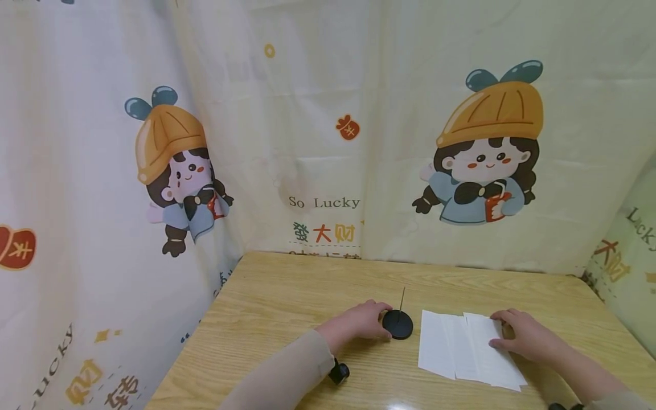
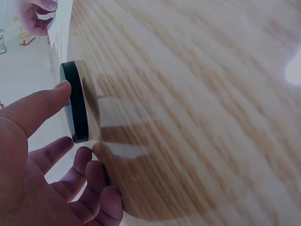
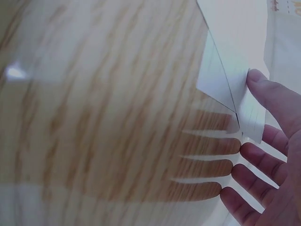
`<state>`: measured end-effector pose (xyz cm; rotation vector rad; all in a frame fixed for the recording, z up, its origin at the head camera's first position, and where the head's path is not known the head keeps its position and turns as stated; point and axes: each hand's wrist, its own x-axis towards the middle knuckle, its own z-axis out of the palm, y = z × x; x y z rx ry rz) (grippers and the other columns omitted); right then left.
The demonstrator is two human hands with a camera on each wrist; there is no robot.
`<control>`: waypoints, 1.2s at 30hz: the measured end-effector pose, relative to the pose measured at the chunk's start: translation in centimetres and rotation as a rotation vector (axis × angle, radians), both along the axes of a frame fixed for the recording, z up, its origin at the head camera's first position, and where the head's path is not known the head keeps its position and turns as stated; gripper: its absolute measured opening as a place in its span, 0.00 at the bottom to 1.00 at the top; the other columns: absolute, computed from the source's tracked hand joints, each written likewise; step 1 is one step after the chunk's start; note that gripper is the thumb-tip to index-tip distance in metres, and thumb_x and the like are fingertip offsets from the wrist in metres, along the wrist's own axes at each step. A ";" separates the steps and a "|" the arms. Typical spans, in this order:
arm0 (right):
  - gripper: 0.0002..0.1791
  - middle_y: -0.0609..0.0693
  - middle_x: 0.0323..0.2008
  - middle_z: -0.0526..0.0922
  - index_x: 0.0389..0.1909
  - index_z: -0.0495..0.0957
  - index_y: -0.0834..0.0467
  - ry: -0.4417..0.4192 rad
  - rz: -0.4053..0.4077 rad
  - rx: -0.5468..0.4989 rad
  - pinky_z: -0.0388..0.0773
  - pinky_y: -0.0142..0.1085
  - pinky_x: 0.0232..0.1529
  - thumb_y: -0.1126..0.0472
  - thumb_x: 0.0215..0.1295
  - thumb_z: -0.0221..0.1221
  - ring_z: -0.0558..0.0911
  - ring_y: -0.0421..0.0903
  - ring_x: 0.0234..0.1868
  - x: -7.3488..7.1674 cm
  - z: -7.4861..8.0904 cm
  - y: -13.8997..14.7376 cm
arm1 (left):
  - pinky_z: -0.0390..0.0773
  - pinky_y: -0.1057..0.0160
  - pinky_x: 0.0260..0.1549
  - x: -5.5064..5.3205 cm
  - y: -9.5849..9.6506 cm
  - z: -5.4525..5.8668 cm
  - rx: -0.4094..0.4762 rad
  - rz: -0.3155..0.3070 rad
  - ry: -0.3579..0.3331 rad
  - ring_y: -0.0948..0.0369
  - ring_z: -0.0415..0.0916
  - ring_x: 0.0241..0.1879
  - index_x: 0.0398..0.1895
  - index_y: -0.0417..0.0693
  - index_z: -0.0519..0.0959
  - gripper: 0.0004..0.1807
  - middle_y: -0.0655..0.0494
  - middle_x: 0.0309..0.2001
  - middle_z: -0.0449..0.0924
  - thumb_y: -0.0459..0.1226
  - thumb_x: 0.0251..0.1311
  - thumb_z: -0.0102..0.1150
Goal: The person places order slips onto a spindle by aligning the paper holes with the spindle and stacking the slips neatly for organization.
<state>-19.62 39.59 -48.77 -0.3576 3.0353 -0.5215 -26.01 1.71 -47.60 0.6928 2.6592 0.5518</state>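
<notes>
A paper spike with a round black base (image 1: 397,324) and a thin upright rod stands on the table. My left hand (image 1: 361,323) holds the base by its left side. In the left wrist view, the thumb (image 2: 59,96) is at the rim and the index fingertip touches lower down. Several overlapping white paper slips (image 1: 463,347) lie fanned out to the right of the spike. At their right edge is my right hand (image 1: 530,337), with thumb and index finger touching the slips. Its other fingers (image 3: 256,162) are spread and rest near the tabletop.
The wood-grain table (image 1: 266,307) reflects light and ends at a cream curtain (image 1: 307,142) printed with cartoon figures. A black wrist device (image 1: 339,371) sits by my left sleeve. The curtain also closes in both sides.
</notes>
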 end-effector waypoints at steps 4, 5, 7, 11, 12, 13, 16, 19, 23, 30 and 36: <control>0.35 0.58 0.47 0.79 0.52 0.77 0.66 -0.008 -0.009 -0.028 0.74 0.57 0.49 0.45 0.53 0.72 0.78 0.61 0.50 0.0 0.0 0.0 | 0.74 0.61 0.47 -0.1 0.1 -0.3 -0.016 0.012 0.006 0.63 0.73 0.42 0.66 0.66 0.73 0.36 0.58 0.46 0.74 0.50 0.52 0.74; 0.35 0.58 0.47 0.79 0.52 0.77 0.66 -0.011 -0.014 -0.033 0.74 0.57 0.49 0.45 0.53 0.72 0.78 0.61 0.50 0.0 0.1 0.0 | 0.74 0.61 0.47 -0.2 0.1 -0.4 -0.019 0.014 0.008 0.62 0.73 0.43 0.66 0.66 0.73 0.36 0.58 0.47 0.74 0.50 0.52 0.74; 0.34 0.58 0.47 0.79 0.52 0.76 0.66 -0.020 -0.025 -0.048 0.74 0.57 0.49 0.45 0.53 0.72 0.78 0.61 0.50 -0.1 0.0 0.0 | 0.74 0.60 0.48 -0.2 0.2 -0.4 -0.028 0.017 0.016 0.62 0.74 0.44 0.66 0.66 0.73 0.36 0.57 0.48 0.74 0.50 0.52 0.74; 0.34 0.58 0.47 0.79 0.51 0.75 0.67 -0.038 -0.048 -0.069 0.74 0.57 0.50 0.46 0.53 0.72 0.78 0.61 0.50 -0.2 -0.3 0.2 | 0.74 0.60 0.47 0.0 0.3 -0.3 -0.041 0.027 0.024 0.61 0.74 0.44 0.66 0.66 0.73 0.35 0.57 0.48 0.74 0.51 0.52 0.74; 0.34 0.58 0.47 0.79 0.51 0.75 0.67 -0.040 -0.052 -0.074 0.74 0.56 0.49 0.46 0.53 0.72 0.78 0.60 0.49 -0.3 -0.4 0.2 | 0.74 0.60 0.47 0.0 0.3 -0.3 -0.044 0.029 0.025 0.61 0.74 0.44 0.66 0.66 0.73 0.35 0.57 0.48 0.74 0.51 0.52 0.74; 0.34 0.57 0.47 0.79 0.51 0.75 0.67 -0.039 -0.056 -0.077 0.74 0.56 0.49 0.47 0.53 0.72 0.78 0.59 0.49 -0.3 -0.4 0.3 | 0.74 0.60 0.47 0.1 0.3 -0.2 -0.046 0.031 0.026 0.61 0.74 0.44 0.66 0.66 0.73 0.35 0.57 0.48 0.74 0.51 0.52 0.74; 0.31 0.55 0.45 0.79 0.50 0.75 0.67 -0.038 -0.060 -0.100 0.75 0.50 0.45 0.50 0.54 0.72 0.77 0.53 0.44 -0.5 -0.6 0.3 | 0.74 0.60 0.47 0.2 0.3 -0.1 -0.045 0.033 0.031 0.60 0.74 0.44 0.66 0.66 0.73 0.35 0.57 0.48 0.74 0.51 0.52 0.74; 0.27 0.51 0.39 0.77 0.50 0.75 0.66 -0.035 -0.072 -0.126 0.73 0.42 0.39 0.54 0.56 0.71 0.74 0.47 0.39 -0.5 -0.8 0.4 | 0.74 0.60 0.47 0.2 0.3 0.0 -0.044 0.034 0.035 0.61 0.74 0.44 0.66 0.66 0.73 0.35 0.57 0.48 0.74 0.51 0.52 0.73; 0.21 0.47 0.32 0.73 0.49 0.75 0.63 -0.016 -0.089 -0.133 0.69 0.36 0.33 0.60 0.58 0.69 0.70 0.43 0.34 -0.2 -0.9 0.3 | 0.74 0.61 0.47 0.2 0.3 -0.1 -0.044 0.026 0.036 0.61 0.74 0.43 0.66 0.65 0.73 0.35 0.57 0.47 0.74 0.51 0.52 0.74; 0.17 0.46 0.31 0.74 0.52 0.76 0.61 0.007 -0.089 -0.150 0.70 0.36 0.32 0.66 0.62 0.64 0.70 0.40 0.32 0.2 -0.5 0.5 | 0.74 0.60 0.47 -0.1 0.3 -0.4 -0.041 0.023 0.041 0.61 0.74 0.43 0.65 0.66 0.74 0.35 0.57 0.47 0.75 0.52 0.52 0.73; 0.18 0.48 0.32 0.76 0.54 0.75 0.61 0.041 -0.068 -0.228 0.72 0.35 0.31 0.68 0.63 0.63 0.73 0.35 0.31 0.7 -0.2 0.8 | 0.74 0.59 0.47 -0.2 0.3 -0.6 -0.045 0.020 0.045 0.61 0.75 0.45 0.65 0.67 0.74 0.35 0.57 0.48 0.75 0.52 0.51 0.73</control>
